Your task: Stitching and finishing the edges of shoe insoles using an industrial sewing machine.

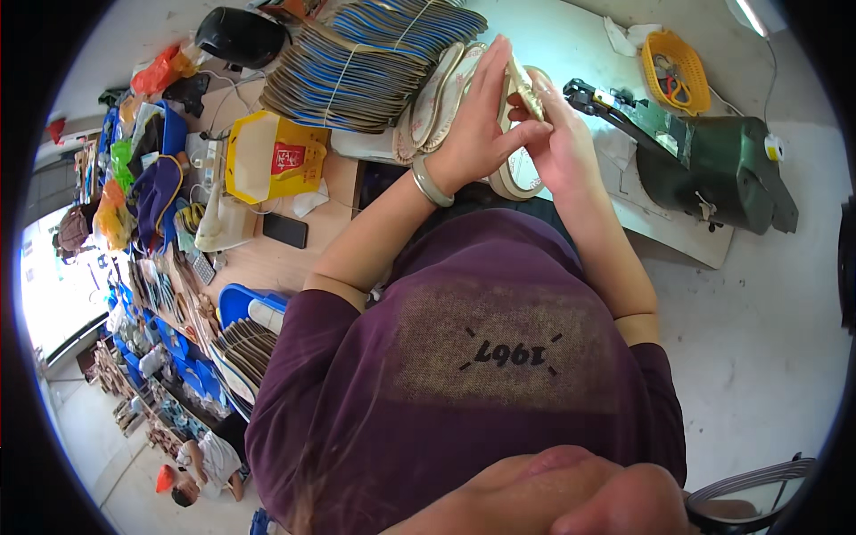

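My left hand (477, 120) and my right hand (557, 143) are raised together over the bench, both gripping one pale shoe insole (526, 85) held on edge between them. The left hand's fingers lie flat along its side, and a silver bracelet (426, 183) circles that wrist. The right hand's thumb and fingers pinch the insole's edge. Just behind the hands, several light patterned insoles (441, 94) lie fanned on the bench. Another insole (517, 174) shows below the hands.
A big tied bundle of blue-edged insoles (374, 62) lies at the back. A yellow bag (267, 156), a black phone (285, 230) and blue bins (236, 303) are on the left. A green machine (713, 165) and a yellow basket (675, 71) stand at the right.
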### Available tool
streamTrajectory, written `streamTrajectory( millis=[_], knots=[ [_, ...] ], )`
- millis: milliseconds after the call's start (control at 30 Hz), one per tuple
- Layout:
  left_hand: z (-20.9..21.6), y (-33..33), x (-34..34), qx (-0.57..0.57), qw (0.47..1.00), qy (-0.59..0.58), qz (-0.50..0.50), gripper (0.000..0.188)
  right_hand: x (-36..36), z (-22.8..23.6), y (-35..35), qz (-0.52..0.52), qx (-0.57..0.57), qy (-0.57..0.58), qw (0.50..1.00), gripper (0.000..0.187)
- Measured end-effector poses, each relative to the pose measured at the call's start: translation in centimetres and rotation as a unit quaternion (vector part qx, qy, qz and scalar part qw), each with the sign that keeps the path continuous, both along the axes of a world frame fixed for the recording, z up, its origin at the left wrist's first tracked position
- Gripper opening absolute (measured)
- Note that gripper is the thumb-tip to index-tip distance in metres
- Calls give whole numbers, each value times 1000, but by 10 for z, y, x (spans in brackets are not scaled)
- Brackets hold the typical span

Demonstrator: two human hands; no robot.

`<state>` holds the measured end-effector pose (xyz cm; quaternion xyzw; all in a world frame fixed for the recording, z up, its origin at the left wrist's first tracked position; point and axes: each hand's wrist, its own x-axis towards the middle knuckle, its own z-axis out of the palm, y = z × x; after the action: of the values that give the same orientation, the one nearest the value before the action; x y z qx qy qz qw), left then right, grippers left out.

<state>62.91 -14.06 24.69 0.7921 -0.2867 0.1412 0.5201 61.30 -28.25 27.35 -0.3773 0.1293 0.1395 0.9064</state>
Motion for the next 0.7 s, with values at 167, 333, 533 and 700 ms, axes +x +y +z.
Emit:
streamTrajectory(
  millis=[167,333,533,700],
  knots=[
    [15,4,-6,20,999,-33,30,90,-15,3,2,72,-106,1,992,36],
    [23,7,-1,8,997,-76,-4,74,-13,-4,-12,153,-304,-117,933,39],
    [19,-1,-11,-123,986,82,-83,54,-24,22,-12,13,-449,-219,866,22],
    [9,-10,-15,-202,968,81,-125,67,-29,30,-18,11,-201,-108,974,24]
  ],
)
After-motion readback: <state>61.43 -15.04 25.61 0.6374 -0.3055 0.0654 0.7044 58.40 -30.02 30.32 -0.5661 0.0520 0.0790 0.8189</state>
